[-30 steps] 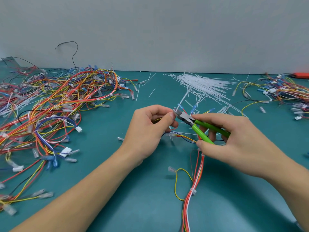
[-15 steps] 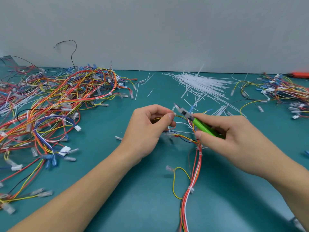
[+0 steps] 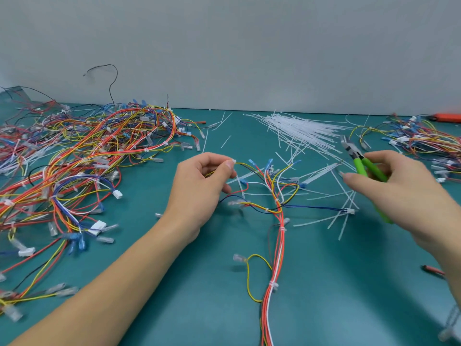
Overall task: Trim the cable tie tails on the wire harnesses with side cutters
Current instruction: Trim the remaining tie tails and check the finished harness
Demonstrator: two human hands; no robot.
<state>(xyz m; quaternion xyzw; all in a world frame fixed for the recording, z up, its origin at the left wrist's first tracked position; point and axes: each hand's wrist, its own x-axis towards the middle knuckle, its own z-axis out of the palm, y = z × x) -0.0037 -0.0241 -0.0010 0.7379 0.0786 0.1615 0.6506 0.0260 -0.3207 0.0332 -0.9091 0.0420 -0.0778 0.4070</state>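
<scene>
My left hand (image 3: 199,186) pinches a yellow wire of the harness (image 3: 278,221) between thumb and forefinger. My right hand (image 3: 399,193) grips the green-handled side cutters (image 3: 361,163), blurred, tip up, well apart from harness. Harness lies on the teal table (image 3: 349,283) between my hands. White cable ties (image 3: 301,131) behind; big wire pile (image 3: 74,171) left.

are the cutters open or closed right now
Open. The side cutters in the right hand show their two green handles spread apart, well clear of the wire harness.
</scene>
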